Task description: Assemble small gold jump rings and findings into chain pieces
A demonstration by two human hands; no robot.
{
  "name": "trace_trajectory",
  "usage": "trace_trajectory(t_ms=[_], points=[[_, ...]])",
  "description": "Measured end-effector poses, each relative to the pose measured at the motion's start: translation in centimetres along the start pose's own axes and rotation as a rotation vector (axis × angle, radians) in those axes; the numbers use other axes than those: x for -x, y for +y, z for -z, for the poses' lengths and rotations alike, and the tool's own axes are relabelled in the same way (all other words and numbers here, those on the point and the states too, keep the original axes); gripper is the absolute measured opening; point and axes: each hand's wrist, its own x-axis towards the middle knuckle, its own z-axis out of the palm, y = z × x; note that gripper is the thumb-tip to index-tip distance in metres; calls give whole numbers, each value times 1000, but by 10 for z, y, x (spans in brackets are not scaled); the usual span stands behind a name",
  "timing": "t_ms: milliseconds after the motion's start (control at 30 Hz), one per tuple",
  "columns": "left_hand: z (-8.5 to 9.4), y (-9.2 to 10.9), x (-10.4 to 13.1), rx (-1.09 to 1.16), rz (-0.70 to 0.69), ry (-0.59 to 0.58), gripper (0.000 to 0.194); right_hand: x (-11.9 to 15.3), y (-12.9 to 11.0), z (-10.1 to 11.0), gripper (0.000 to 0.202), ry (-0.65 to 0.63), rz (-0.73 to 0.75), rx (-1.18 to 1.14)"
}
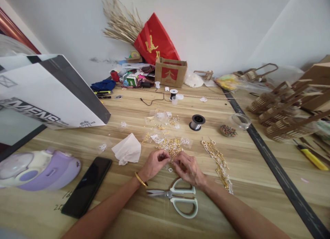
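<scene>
My left hand (pixel 156 162), with a gold bangle (pixel 141 179) at its wrist, is closed in a pinch. Facing it, my right hand (pixel 189 166) is pinched as well, the fingertips of both nearly meeting. What they hold is too small to make out. Just below the fingertips a small ring-shaped piece (pixel 170 169) shows. Beyond my hands lies a heap of gold and clear beads (pixel 172 145). Scissors with pale handles (pixel 172 195) lie below my hands, blades pointing left. Right of my right hand stretches a bundle of gold and silver bead strands (pixel 218 161).
A wire spool (pixel 197 122) and a tipped jar of dark beads (pixel 234 125) stand farther back. At left are a tissue (pixel 127 149), a black phone (pixel 87 186), a purple device (pixel 41 169) and a large white box (pixel 51 93). Small woven baskets (pixel 286 112) crowd the right side.
</scene>
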Motion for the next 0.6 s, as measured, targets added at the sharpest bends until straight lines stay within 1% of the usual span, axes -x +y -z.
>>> trace_trajectory(t_ms=[333, 600], points=[[0, 0, 1, -5, -7, -14, 6, 0, 2, -2, 5, 11, 5, 7], [0, 0, 1, -12, -17, -12, 8, 0, 1, -2, 5, 9, 14, 10]])
